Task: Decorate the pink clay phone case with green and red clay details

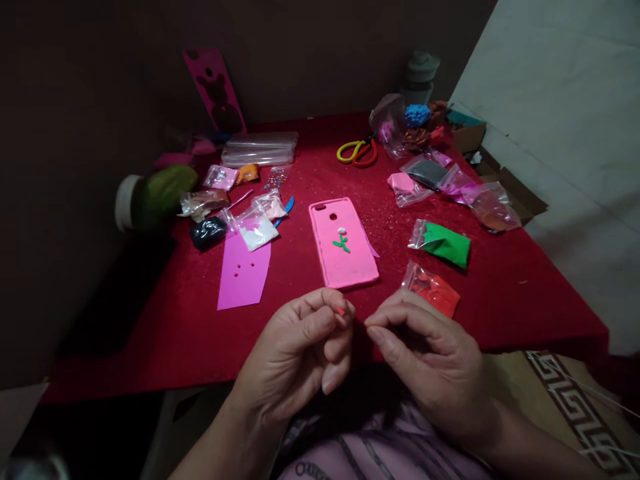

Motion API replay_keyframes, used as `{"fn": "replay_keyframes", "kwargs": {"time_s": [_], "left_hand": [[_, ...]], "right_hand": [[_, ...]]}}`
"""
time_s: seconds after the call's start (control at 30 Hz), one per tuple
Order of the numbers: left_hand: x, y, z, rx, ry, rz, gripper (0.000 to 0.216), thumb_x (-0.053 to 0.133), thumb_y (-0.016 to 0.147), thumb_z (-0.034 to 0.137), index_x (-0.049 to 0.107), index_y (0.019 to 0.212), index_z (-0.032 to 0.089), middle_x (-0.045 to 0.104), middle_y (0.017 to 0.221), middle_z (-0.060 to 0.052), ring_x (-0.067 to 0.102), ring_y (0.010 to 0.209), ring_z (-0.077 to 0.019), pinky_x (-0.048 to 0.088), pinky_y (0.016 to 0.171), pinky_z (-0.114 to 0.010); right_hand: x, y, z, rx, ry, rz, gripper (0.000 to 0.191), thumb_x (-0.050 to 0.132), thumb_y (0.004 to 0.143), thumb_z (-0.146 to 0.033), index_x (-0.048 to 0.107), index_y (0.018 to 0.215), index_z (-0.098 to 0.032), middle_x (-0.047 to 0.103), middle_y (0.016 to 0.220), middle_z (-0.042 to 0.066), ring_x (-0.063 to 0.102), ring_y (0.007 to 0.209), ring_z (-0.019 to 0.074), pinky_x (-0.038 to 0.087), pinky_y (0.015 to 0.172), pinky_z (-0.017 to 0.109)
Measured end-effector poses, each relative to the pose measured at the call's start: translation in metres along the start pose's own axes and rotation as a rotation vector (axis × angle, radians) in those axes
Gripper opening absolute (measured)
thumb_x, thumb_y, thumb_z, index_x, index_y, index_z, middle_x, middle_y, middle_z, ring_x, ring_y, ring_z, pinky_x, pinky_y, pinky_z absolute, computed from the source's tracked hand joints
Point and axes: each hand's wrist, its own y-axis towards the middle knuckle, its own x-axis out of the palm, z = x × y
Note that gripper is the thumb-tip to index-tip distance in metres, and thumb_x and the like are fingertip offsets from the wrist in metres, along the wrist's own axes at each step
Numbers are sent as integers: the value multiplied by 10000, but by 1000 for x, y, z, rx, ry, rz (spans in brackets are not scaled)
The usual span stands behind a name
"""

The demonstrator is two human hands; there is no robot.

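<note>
Between the thumb and forefinger of my left hand is a small bit of red clay. My right hand is close by on the right, thumb and forefinger pinched; whether anything sits in that pinch is too small to make out. Just beyond both hands lies a pink phone case, bearing a flower with a white head and a green stem. A bag of red clay lies past my right hand, partly covered by it, with a bag of green clay behind it.
Purple paper with small red dots lies left, below a bag of white clay. Scissors lie at the back. More clay bags spread right. A jar stands left, a bottle back right. Red cloth covers the table.
</note>
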Motion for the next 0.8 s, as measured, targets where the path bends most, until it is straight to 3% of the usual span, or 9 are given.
{"fn": "replay_keyframes", "kwargs": {"time_s": [0.1,0.27,0.43,0.63,0.8], "left_hand": [[1,-1,1,40,17,41,193,823,711,150,644,770,109,505,666,21,387,441,-16,419,394,-104],[-4,-2,4,111,140,37,128,758,789,211,663,786,125,514,580,27,393,347,-20,364,339,-98],[-7,-3,5,121,159,109,112,741,801,201,691,803,101,594,643,-12,423,332,-12,375,332,-89],[-8,-5,3,80,148,66,158,586,918,181,704,845,105,532,539,8,448,339,-43,397,337,-90],[-9,-5,3,63,68,16,194,637,899,262,657,784,106,535,625,12,396,349,-14,407,332,-99]], "right_hand": [[2,3,2,-56,-39,14,113,582,875,-71,633,854,-170,592,748,-2,572,685,92,460,609,208],[4,3,8,-67,-80,-22,111,580,873,-71,628,853,-170,595,732,8,578,676,111,474,601,234],[2,2,8,-77,-80,-24,132,585,865,-55,628,866,-179,599,731,6,585,681,113,481,604,233],[2,2,10,-81,-63,-36,138,591,857,-48,630,876,-179,600,738,7,584,681,108,480,602,223],[2,1,11,-89,-55,-35,151,587,858,-40,621,889,-185,592,746,5,583,694,112,479,613,232]]}}
